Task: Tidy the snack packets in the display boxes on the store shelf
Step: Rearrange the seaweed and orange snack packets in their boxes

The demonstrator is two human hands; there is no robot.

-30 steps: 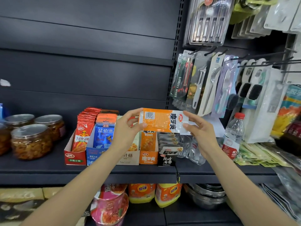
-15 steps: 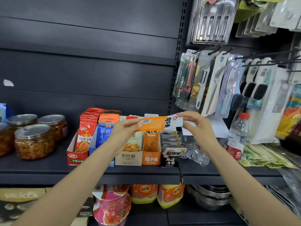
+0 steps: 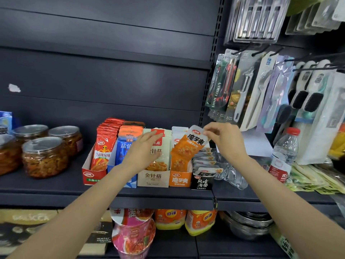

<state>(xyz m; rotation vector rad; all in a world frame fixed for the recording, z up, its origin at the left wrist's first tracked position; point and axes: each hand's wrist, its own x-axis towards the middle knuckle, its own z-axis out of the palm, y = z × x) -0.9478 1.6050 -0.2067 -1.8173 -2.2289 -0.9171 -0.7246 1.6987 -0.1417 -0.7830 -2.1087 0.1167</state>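
**Orange packet held at its display box**

Right hand (image 3: 226, 142) pinches the top edge of the orange snack packet (image 3: 190, 144), tilted, its lower end in the orange display box (image 3: 180, 180). Left hand (image 3: 144, 150), fingers extended, rests against packets in the cream display box (image 3: 153, 179) on the shelf (image 3: 56, 186).

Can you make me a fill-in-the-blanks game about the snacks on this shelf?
1. The right hand pinches the top of an ______ packet.
2. That packet is going into the orange box, which stands between the beige box and the ______ box.
3. The left hand has its fingers ______ in front of the beige box's packets.
4. The water bottle has a ______ cap.

Missing words: orange; black; straight; red
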